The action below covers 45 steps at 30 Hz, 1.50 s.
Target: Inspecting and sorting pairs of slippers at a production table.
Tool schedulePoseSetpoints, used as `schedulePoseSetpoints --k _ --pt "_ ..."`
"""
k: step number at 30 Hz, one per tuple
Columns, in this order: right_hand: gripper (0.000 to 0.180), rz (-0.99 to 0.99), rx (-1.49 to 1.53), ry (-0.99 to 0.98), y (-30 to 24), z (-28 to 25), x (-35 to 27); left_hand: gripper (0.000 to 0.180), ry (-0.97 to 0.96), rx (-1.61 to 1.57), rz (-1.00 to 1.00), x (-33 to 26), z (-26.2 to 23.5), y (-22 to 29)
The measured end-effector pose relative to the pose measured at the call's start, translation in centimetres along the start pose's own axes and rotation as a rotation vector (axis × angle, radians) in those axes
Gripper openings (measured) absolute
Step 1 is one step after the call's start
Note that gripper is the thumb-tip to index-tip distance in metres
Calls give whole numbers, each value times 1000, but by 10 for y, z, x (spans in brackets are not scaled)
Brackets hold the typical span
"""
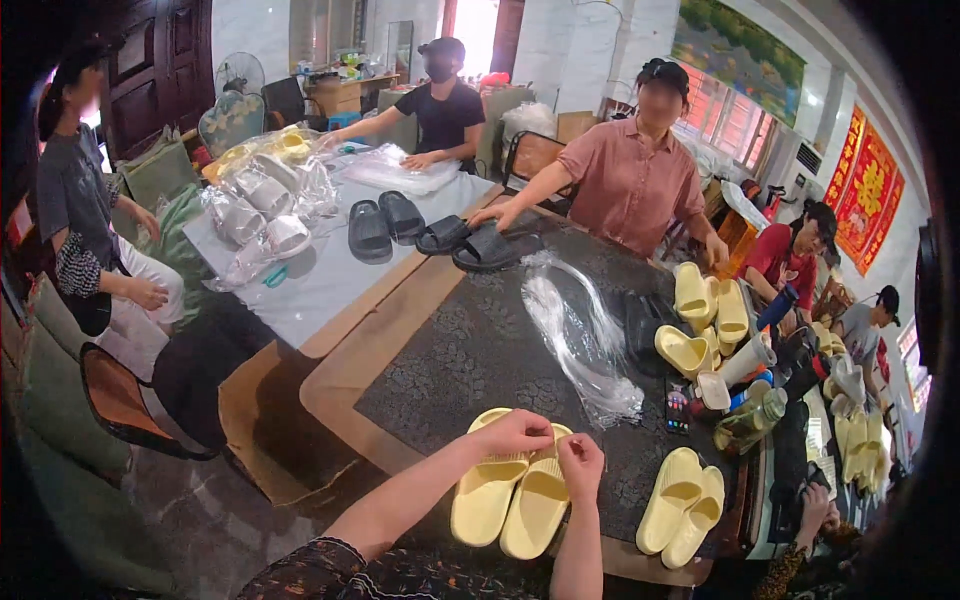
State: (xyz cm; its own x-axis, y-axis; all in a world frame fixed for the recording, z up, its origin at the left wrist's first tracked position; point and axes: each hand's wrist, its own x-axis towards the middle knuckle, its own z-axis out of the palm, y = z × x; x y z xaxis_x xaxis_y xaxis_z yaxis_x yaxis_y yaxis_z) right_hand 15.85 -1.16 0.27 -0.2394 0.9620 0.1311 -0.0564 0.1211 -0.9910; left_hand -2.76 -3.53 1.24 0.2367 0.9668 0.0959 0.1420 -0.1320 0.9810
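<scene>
A pair of pale yellow slide slippers (534,512) lies at the table's near edge, toes away from me. My left hand (515,433) is over the left slipper's strap, fingers bent and pinched together. Close beside it, my right hand (581,466) is closed above the outer side of the right slipper. Whatever sits between the fingertips, if anything, is too small to make out. To the right rests a second yellow pair (672,500). Beyond my hands lies a heap of clear plastic bags (570,335) on the dark patterned tabletop (440,370).
At the far side a person in a pink shirt (640,180) touches black slides (490,247). Bagged slippers (270,190) cover the left table. More yellow slippers (705,310), a phone (677,405), and bottles (752,420) stand right. A cardboard box (270,430) sits below left.
</scene>
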Motion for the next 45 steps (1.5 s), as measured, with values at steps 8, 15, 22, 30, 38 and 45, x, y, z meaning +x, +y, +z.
schedulePoseSetpoints --k 8,15,22,30,38,45 --pt "6 51 86 -32 -2 -1 0 16 -40 101 16 2 -3 1" --pt "9 13 150 52 4 0 2 16 -7 146 13 -3 -3 8" --pt "7 2 86 59 10 -8 4 18 -44 70 -7 3 0 0" --pt "5 -10 161 -3 1 2 3 14 -24 -113 -80 -1 1 13" --pt "7 -2 17 -43 8 -4 4 15 -23 -65 -34 4 3 0" --pt "7 -18 -43 -74 7 -3 3 14 -16 -91 -33 3 2 0"
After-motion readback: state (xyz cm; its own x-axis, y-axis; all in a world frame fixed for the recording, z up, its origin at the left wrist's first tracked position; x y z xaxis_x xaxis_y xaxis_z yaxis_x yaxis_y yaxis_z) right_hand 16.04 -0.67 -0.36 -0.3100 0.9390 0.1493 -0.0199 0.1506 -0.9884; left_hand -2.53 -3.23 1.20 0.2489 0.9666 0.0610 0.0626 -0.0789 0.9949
